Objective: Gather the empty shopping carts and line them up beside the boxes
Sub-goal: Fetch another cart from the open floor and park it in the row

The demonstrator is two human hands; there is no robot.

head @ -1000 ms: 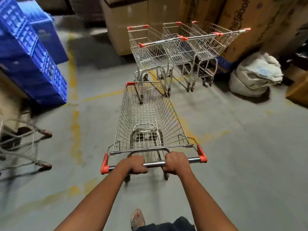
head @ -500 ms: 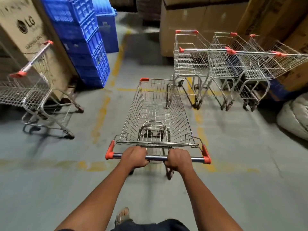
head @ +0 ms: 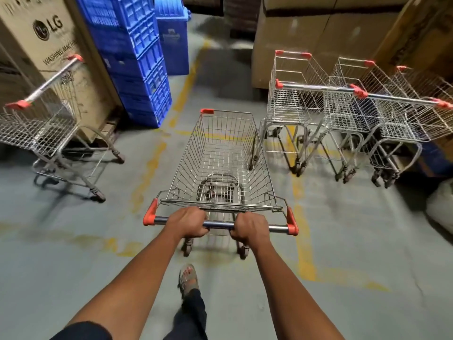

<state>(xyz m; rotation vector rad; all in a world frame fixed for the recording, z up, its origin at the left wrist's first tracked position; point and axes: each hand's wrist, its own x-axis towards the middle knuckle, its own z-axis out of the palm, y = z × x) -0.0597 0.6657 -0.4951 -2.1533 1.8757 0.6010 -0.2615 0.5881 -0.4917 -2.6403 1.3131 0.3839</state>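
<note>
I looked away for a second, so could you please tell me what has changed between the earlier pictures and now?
The view has swung left: the parked carts now sit to the right, and a stray cart by the LG box has come into view. The pushed cart now points at the gap left of the row. Unchanged: left hand and right hand grip the handle; the basket is empty.

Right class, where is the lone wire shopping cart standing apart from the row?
In the head view, the lone wire shopping cart stands at the far left, against the LG cardboard box.
</note>
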